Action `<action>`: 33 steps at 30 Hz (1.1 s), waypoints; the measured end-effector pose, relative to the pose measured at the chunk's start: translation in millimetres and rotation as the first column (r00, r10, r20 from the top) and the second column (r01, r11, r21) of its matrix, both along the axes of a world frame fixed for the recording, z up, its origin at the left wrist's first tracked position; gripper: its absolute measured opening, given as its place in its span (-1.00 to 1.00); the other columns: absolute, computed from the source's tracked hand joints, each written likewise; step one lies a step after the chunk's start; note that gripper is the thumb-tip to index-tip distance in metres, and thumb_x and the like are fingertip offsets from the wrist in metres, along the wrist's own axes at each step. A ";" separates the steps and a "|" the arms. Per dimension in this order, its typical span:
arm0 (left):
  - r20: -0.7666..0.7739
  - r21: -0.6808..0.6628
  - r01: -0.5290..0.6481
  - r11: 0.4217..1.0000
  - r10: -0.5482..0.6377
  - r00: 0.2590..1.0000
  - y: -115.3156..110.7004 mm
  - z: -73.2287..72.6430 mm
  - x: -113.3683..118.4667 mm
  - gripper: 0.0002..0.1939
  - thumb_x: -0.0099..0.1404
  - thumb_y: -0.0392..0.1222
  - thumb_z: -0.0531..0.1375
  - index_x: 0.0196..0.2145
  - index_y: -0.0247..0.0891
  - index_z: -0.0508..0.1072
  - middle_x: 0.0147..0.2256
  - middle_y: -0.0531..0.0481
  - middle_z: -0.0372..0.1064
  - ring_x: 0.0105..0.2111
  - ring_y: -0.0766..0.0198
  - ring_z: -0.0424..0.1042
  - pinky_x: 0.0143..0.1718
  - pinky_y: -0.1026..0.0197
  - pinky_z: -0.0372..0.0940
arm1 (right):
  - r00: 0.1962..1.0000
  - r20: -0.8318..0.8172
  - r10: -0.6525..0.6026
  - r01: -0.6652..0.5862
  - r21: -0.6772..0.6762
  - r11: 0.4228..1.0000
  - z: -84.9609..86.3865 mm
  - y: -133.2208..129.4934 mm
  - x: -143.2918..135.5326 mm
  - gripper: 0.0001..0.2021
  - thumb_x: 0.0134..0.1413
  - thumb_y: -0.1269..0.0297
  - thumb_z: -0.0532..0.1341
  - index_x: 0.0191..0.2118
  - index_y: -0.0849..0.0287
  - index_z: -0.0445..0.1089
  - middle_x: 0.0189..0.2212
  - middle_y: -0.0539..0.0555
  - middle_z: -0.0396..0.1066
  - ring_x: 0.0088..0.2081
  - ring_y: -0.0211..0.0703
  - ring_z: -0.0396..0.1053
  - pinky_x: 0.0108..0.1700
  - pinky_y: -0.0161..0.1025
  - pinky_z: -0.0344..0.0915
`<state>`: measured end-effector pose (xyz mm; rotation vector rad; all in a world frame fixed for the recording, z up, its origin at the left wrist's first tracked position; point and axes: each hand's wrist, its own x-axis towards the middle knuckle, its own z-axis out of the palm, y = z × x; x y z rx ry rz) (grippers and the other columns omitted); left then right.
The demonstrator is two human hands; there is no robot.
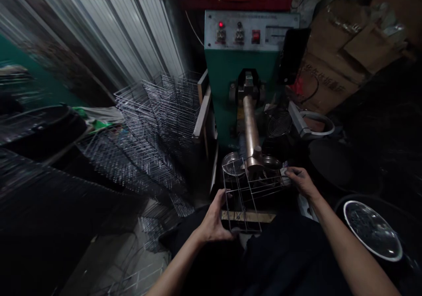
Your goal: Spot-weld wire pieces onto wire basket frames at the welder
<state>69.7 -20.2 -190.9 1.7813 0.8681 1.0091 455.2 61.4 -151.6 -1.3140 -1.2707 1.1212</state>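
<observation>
Holding one wire frame (252, 194) just below a single copper-coloured rod (251, 129), two hands work: the left hand (212, 220) has its fingers spread along the frame's left side, the right hand (301, 182) pinches its right end. Two metal bowls (233, 164) sit behind. One green machine (222, 89) carries two knobs (220, 35) and one red switch (256, 36); the stacked wire frames (158, 116) at left are too many to count.

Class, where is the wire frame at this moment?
In the head view, the wire frame is right of lower centre, held between the left hand and right hand, by the copper-coloured bar's lower end.
</observation>
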 end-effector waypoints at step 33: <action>0.021 0.049 0.013 0.999 -0.014 1.000 11.3 17.9 6.9 0.22 -0.17 -0.16 0.49 0.36 -0.13 -0.05 0.18 -0.20 0.14 0.19 -0.15 0.30 0.32 -0.29 0.19 | 0.997 -0.063 -0.034 0.034 -0.002 0.999 -1.3 3.4 -1.2 -0.39 -0.18 -0.23 0.51 -0.58 0.18 0.25 -0.60 -0.06 0.12 -0.55 -0.31 0.07 -0.52 -0.35 0.09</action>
